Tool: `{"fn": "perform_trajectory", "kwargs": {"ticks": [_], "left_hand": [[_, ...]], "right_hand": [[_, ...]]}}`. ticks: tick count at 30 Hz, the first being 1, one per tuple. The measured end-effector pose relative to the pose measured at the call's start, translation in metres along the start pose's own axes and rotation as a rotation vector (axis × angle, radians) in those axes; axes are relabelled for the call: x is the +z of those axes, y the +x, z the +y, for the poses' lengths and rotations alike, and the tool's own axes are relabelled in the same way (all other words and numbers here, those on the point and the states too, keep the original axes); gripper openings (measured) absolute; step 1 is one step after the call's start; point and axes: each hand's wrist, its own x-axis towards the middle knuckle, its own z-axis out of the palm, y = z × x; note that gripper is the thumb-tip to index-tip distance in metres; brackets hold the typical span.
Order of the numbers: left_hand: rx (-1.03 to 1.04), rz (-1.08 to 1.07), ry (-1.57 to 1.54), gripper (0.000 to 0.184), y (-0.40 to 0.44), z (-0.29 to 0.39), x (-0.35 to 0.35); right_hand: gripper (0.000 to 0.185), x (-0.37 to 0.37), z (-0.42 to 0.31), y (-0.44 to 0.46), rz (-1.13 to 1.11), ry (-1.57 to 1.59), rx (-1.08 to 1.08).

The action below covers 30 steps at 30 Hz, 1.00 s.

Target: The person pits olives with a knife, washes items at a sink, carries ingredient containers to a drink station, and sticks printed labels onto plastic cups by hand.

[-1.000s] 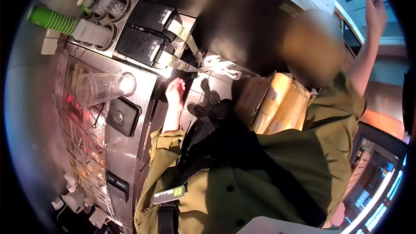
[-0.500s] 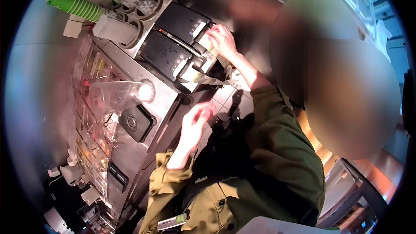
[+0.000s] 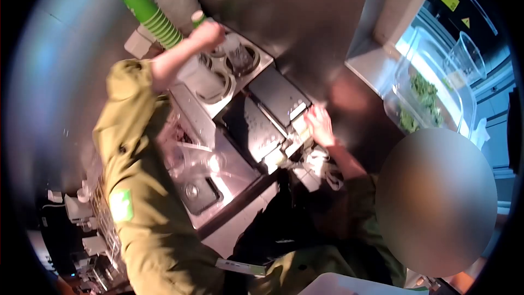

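Note:
My left hand [image 3: 207, 36] is closed over the cup holder, beside a small green-rimmed cup [image 3: 197, 17] and right of a green cup stack [image 3: 158, 22]; whatever lies inside its fingers is hidden. My right hand [image 3: 321, 124] is at the front of the farther black label printer [image 3: 277, 94], its fingers pressed together on the pale label at the outlet. The nearer black printer [image 3: 250, 128] sits alongside, with a label at its outlet too. White label strips [image 3: 322, 166] hang below my right hand.
A clear cup [image 3: 199, 158] and a dark phone-like device [image 3: 201, 194] lie on the steel counter. Clear cups stand in the holder [image 3: 256, 57]. At right, a clear tub [image 3: 401, 104] holds leafy greens beside a clear cup [image 3: 466, 60]. Blurred round area at lower right.
My left hand has risen from beside the counter to the cup holder and closed. My right hand, first raised far right, came to the printer's label and remains there. The view has shifted.

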Motion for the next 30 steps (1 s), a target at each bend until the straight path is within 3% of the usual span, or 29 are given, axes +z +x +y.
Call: {"fn": "perform_trajectory", "kwargs": {"ticks": [2, 3, 4, 6, 7, 10, 12, 14, 15, 18, 19, 20, 22, 24, 30], "left_hand": [[-0.095, -0.056, -0.164, 0.056, 0.016, 0.014, 0.021], [-0.143, -0.098, -0.227, 0.063, 0.029, 0.014, 0.042], [-0.27, -0.252, -0.527, 0.059, 0.019, 0.029, 0.021], [-0.315, -0.228, -0.523, 0.053, 0.033, 0.03, 0.029], [-0.306, -0.203, -0.484, 0.051, 0.038, 0.03, 0.041], [-0.302, -0.105, -0.403, 0.047, 0.045, 0.019, 0.06], [-0.327, -0.002, -0.402, 0.046, 0.044, 0.009, 0.04], [-0.338, -0.001, -0.423, 0.046, 0.063, -0.006, 0.035], [-0.303, 0.065, -0.37, 0.044, 0.067, -0.007, 0.027], [-0.165, 0.195, -0.277, 0.043, -0.006, 0.02, -0.09], [-0.134, 0.279, -0.299, 0.048, -0.032, 0.019, -0.104], [-0.101, 0.373, -0.314, 0.052, -0.058, 0.015, -0.117], [-0.015, 0.535, -0.358, 0.06, -0.118, 0.012, -0.13], [-0.098, 0.499, -0.527, 0.065, -0.18, 0.032, -0.156], [-0.1, 0.931, -0.192, 0.07, -0.295, 0.074, -0.152]], "right_hand": [[0.013, -0.002, 0.004, -0.011, -0.108, -0.023, -0.024], [0.014, -0.01, -0.003, -0.01, -0.091, 0.066, -0.002], [0.014, -0.021, -0.014, -0.006, -0.077, 0.16, 0.024], [0.013, -0.036, -0.033, 0.003, -0.098, 0.187, 0.09], [0.014, -0.045, -0.041, 0.013, 0.097, 0.258, 0.016], [0.015, -0.072, -0.078, 0.052, 0.385, 0.379, 0.173], [0.022, -0.057, -0.096, 0.056, 0.546, 0.686, 0.55], [0.026, -0.064, -0.099, 0.058, 0.282, 0.63, 0.661], [0.027, -0.063, -0.098, 0.057, 0.27, 0.735, 0.741], [0.03, -0.066, -0.101, 0.06, 0.209, 0.909, 0.923], [0.037, -0.069, -0.099, 0.064, 0.118, 0.895, 0.799], [0.035, -0.075, -0.111, 0.08, 0.137, 1.063, 0.871], [0.033, -0.069, -0.129, 0.108, 0.259, 1.244, 0.736], [0.03, -0.079, -0.15, 0.145, 0.288, 1.523, 0.702], [0.029, -0.118, -0.217, 0.201, 0.318, 1.754, 0.395]]}}
